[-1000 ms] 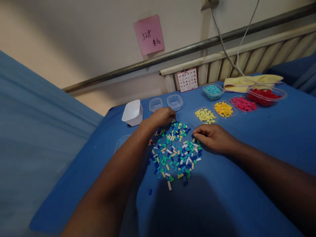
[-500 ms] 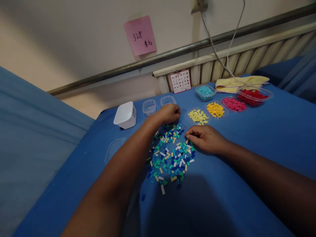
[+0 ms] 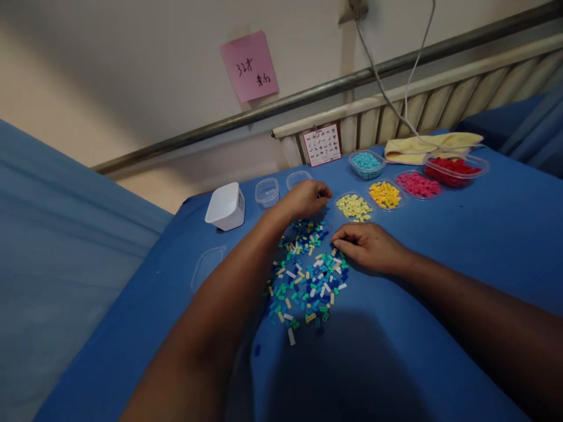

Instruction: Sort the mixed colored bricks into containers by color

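Note:
A loose pile of small toy building bricks (image 3: 303, 281) in blue, green, white and pale yellow lies on the blue cloth. My left hand (image 3: 308, 199) hovers past the pile's far end, just left of the lidless tub of pale yellow bricks (image 3: 353, 207). Its fingers are bent and close together, and whatever they hold is too small or hidden to see. By the pile's right edge, my right hand (image 3: 367, 246) rests low with thumb and forefinger pinched together. What may be between those fingertips cannot be made out.
Along the back right stand clear tubs of orange-yellow bricks (image 3: 386, 194), pink bricks (image 3: 419, 184), red bricks (image 3: 453, 169) and light blue bricks (image 3: 366, 162). A white box (image 3: 226, 206), clear tubs (image 3: 267, 192) and a clear lid (image 3: 206, 266) lie left. A yellow cloth (image 3: 422, 147) sits behind.
My left hand has moved a little right, toward the pale yellow bricks, and its fingers have straightened slightly. My right hand stays almost where it was. The view has shifted slightly.

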`<state>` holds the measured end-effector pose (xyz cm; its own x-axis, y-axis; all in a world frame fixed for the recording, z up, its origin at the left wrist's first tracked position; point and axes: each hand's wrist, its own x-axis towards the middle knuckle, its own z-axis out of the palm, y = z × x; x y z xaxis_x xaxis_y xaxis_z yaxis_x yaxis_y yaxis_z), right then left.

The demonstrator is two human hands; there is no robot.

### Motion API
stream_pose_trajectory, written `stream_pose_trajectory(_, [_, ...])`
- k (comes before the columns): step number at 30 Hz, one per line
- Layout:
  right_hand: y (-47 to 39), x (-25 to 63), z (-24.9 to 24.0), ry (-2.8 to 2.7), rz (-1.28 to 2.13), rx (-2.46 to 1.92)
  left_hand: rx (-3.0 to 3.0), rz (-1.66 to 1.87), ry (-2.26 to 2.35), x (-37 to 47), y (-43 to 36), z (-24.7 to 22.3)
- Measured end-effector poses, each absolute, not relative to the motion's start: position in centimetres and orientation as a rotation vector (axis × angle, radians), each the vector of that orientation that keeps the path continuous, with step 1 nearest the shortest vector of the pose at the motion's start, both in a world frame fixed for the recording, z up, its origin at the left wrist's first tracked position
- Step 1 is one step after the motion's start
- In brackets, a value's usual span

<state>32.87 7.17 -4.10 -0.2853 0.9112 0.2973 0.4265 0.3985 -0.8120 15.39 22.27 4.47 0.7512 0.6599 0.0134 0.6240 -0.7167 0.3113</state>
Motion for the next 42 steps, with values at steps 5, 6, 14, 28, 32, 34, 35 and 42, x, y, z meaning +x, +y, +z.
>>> stream_pose_trajectory(5, [7.0,32.7,-3.8,-1.881,0.758,-1.190,2.772,0.052,0.933,8.6,18.0,3.5])
stream_pose_trajectory(6, [6.9,32.7,-3.9,-1.884,0.756,-1.191,2.772,0.088,0.959,7.4,17.3,3.2])
stream_pose_trajectory(14, [7.0,32.9,-4.3,-1.894,0.759,-1.201,2.713,0.279,1.260,2.7,14.3,2.1])
stream_pose_trajectory(28, [6.9,32.9,-4.2,-1.890,0.769,-1.201,2.742,-0.227,1.492,7.5,16.3,4.0])
stream_pose_trajectory(32, [7.0,32.9,-4.3,-1.895,0.762,-1.192,2.766,-0.305,1.444,8.4,16.5,4.1])
stream_pose_trajectory(34, [7.0,32.9,-4.3,-1.891,0.762,-1.188,2.787,-0.321,1.414,8.4,16.4,4.1])
stream_pose_trajectory(35, [7.0,32.9,-4.3,-1.888,0.762,-1.184,2.796,-0.318,1.403,8.4,16.3,4.1])
stream_pose_trajectory(42, [7.0,32.8,-4.0,-1.885,0.769,-1.202,2.762,-0.013,1.328,9.0,16.4,3.9])
